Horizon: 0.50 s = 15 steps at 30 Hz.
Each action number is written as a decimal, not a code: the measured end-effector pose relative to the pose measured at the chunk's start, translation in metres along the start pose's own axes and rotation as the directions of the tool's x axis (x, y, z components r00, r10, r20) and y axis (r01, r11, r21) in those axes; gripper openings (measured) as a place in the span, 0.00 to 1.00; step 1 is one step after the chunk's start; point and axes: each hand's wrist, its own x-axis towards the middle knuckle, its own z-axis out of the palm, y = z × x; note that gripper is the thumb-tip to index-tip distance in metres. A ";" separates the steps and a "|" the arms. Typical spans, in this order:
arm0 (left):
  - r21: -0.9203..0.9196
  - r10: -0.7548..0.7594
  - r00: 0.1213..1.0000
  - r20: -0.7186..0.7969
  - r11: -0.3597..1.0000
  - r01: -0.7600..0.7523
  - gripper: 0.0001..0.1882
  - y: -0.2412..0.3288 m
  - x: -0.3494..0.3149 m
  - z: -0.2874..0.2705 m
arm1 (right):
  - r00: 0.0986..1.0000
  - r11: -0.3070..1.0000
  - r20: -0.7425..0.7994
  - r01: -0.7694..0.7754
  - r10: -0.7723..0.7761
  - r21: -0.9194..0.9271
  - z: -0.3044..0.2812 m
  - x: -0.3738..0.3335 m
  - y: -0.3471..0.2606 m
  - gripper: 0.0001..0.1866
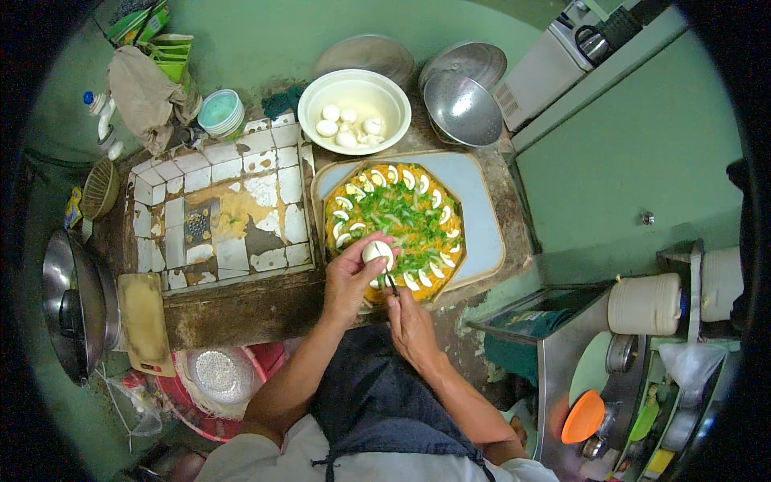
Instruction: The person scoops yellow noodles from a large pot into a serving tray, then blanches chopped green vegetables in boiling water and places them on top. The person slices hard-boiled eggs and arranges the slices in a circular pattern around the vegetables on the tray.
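Note:
In my left hand [345,279] is a peeled boiled egg [373,254], pinched between thumb and fingers above the near part of a dish. My right hand [414,328] is closed on a small knife [390,283], its blade close against the egg's underside. Below both hands lies an octagonal tray [463,210] of orange noodle-like food [401,215], with chopped green herbs in the middle. Egg slices [408,179] line much of its edge; my hands cover part of the near left side. Behind it, a white basin [309,132] holds several whole peeled eggs [327,128] in cloudy water.
The tray rests on a pale blue board [483,233]. To the left is a worn tiled sink [241,281] with a drain. Metal colanders [462,108] lean at the back right. A cutting board [143,321] and a wok [68,305] stand at far left; a dish rack [642,402] is at right.

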 end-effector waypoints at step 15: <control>-0.258 -0.181 0.979 -0.093 0.954 0.152 0.28 0.015 -0.058 -0.051 | 0.976 0.959 0.218 -0.039 -0.024 0.280 0.026 -0.018 -0.032 0.18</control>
